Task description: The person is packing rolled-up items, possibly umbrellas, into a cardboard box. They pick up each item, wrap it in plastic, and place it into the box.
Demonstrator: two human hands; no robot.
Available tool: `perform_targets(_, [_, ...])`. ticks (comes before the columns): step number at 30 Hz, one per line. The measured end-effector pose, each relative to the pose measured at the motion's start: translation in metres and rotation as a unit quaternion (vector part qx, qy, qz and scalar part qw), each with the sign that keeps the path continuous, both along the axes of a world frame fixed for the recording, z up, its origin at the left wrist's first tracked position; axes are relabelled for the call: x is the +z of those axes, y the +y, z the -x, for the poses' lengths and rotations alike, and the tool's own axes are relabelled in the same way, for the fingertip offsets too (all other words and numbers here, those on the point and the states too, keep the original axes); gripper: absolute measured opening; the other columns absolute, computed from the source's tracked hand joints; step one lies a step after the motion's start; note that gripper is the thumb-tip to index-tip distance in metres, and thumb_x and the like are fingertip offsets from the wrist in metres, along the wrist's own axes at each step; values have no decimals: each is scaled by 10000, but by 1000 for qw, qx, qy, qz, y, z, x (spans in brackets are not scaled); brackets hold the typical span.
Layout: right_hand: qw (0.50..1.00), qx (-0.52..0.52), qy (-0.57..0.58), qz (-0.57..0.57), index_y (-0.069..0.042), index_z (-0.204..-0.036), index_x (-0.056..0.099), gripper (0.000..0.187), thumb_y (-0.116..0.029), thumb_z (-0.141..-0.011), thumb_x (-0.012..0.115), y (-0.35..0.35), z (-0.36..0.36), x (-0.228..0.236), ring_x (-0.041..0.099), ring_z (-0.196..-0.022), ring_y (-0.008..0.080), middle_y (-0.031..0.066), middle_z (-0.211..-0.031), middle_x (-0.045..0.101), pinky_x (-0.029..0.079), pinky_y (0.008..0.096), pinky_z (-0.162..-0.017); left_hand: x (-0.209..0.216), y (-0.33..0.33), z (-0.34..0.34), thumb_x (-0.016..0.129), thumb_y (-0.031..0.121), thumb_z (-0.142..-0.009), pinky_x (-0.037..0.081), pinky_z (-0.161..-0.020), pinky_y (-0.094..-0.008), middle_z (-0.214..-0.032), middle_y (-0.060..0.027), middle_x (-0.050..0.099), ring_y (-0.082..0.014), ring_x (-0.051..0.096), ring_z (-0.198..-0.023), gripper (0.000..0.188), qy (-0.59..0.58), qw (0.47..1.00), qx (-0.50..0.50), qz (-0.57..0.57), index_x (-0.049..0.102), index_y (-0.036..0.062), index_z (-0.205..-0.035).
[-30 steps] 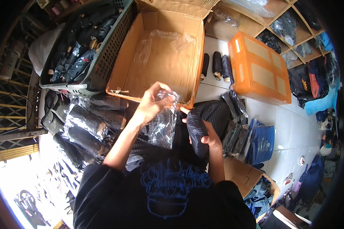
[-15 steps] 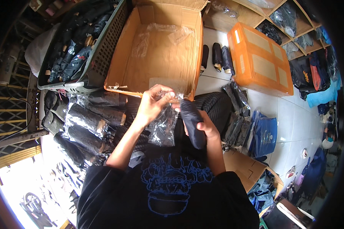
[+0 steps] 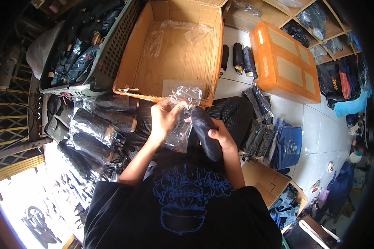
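Black and long, the rolled bundle [image 3: 206, 135] sits in the right hand [image 3: 225, 139], with the fingers curled around it. Its far end is just beside the clear plastic bag [image 3: 176, 139]. The left hand [image 3: 164, 118] pinches the bag between thumb and fingers. On the far side is a big open brown box [image 3: 176, 66]. To its right, more dark rolls [image 3: 238, 56] lie near an orange box [image 3: 284, 62].

Clear plastic bag [image 3: 178, 137]: sits higher now, top flaring above the left hand [image 3: 163, 118].
Dark cylindrical fabric bundle [image 3: 206, 135]: has shifted leftward, tip nearer the bag.
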State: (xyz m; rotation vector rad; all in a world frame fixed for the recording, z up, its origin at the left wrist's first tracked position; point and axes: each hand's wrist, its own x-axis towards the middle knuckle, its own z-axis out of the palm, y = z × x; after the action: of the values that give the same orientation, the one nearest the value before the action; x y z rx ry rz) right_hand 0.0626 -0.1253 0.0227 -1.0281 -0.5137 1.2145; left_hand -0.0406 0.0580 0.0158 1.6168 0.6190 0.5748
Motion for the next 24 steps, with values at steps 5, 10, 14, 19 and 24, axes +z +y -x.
perform_targets(5, [996, -68, 48, -31, 75, -1262, 513, 750, -501, -809, 670, 0, 5, 0, 627, -717, 118, 154, -1243, 598, 515, 244, -583, 14, -2, 3, 720, 213, -872, 478, -603, -244, -760, -49, 684, -79, 594, -659, 260, 65, 992, -9, 110, 678, -31, -952])
perform_targets(10, [994, -64, 89, -23, 87, -1274, 492, 786, -509, -798, 681, -10, 2, -9, 623, -647, 144, 156, -1188, 612, 509, 256, -555, 5, -4, 17, 653, 246, -923, 454, -505, -248, -735, -28, 646, -74, 562, -573, 288, 91, 982, -69, 148, 663, -13, -1049])
perform_targets(14, [999, 11, 35, 21, 76, -1297, 478, 832, -529, -770, 698, -9, 2, -6, 620, -663, 131, 156, -1172, 624, 505, 239, -571, -1, -5, 14, 675, 208, -910, 420, -496, -228, -697, -13, 625, -48, 523, -566, 213, 71, 997, -30, -4, 675, 7, -981])
perform_targets(19, [997, -40, 63, -5, 85, -1285, 476, 859, -562, -760, 687, -12, 3, -7, 606, -629, 116, 186, -1283, 569, 489, 232, -537, 8, 0, 7, 702, 161, -881, 458, -561, -246, -725, -58, 692, -80, 580, -621, 177, -1, 998, 60, 26, 682, -14, -860])
perform_targets(24, [994, -17, 84, -70, 96, -1300, 458, 890, -576, -756, 673, -11, 5, 5, 601, -608, 132, 212, -1327, 525, 489, 242, -524, 8, 5, 10, 710, 110, -873, 489, -700, -221, -844, -49, 697, -61, 599, -766, 136, -10, 998, -10, 59, 632, -1, -881])
